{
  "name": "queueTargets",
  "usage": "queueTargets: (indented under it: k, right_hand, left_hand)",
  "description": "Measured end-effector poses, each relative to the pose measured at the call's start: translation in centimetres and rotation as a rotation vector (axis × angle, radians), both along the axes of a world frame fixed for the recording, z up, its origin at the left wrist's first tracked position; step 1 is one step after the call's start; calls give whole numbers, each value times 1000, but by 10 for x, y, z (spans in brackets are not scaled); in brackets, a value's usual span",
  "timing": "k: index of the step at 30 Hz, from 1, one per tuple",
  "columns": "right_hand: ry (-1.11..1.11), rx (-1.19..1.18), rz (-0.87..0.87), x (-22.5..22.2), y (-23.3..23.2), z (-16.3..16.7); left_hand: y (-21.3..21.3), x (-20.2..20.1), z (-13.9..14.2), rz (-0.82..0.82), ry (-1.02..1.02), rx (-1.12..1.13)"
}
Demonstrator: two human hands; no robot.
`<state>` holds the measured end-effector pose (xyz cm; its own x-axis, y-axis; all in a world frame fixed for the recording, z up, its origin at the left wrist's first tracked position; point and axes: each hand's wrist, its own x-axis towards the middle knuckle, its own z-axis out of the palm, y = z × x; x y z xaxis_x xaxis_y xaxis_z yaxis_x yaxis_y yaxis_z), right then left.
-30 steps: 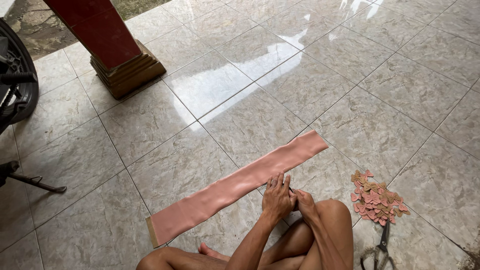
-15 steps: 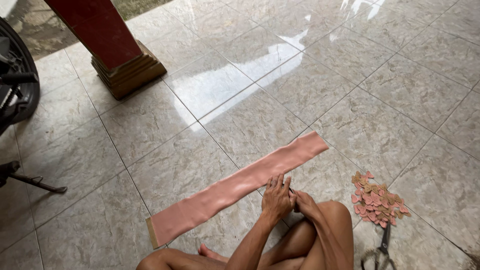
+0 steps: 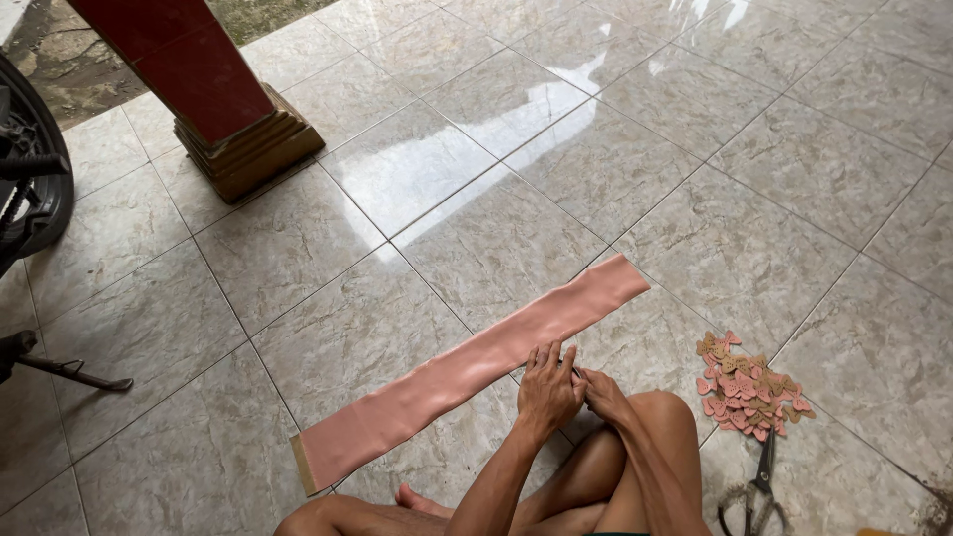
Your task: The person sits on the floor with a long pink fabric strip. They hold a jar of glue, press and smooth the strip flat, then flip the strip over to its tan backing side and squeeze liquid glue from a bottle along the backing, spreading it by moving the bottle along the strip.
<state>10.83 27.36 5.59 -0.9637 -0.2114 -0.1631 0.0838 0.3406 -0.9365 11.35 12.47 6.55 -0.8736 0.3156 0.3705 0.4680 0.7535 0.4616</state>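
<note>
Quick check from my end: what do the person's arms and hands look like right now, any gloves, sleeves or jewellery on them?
Both arms are bare right up to where they leave the picture, with no sleeves showing. The left hand and right hand wear no gloves, and I can make out no rings, watch or bracelets on the fingers or wrists. Nails look short and unpainted.

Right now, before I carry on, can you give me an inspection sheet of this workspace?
Surface: glossy grey marble-pattern tiled floor, reflecting light.
Job's things: long pink fabric strip lying flat and diagonal on the tiles.
Clutter: pile of small pink cut-out pieces; dark-handled scissors below it.
Grippers: left hand pressing the strip's near edge; right hand beside it, touching.
Cables: nothing seen.
Surroundings: red pillar on a brown stepped base; black wheel and kickstand at the left edge.
</note>
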Motion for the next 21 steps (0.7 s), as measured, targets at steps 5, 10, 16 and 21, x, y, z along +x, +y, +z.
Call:
queueTargets:
  k: [5, 10, 16, 21]
  right_hand:
    - [-180, -243, -123, 22, 25, -13]
    - [-82, -1144, -148, 32, 57, 20]
    - [-143, -1090, -173, 26, 59, 37]
    - [-612, -723, -362, 30, 21, -12]
  left_hand:
    - [9, -7, -8, -18, 54, -24]
    - [18, -7, -13, -42, 54, -46]
    - [21, -10, -6, -52, 51, -28]
    - [14, -9, -10, -63, 39, -33]
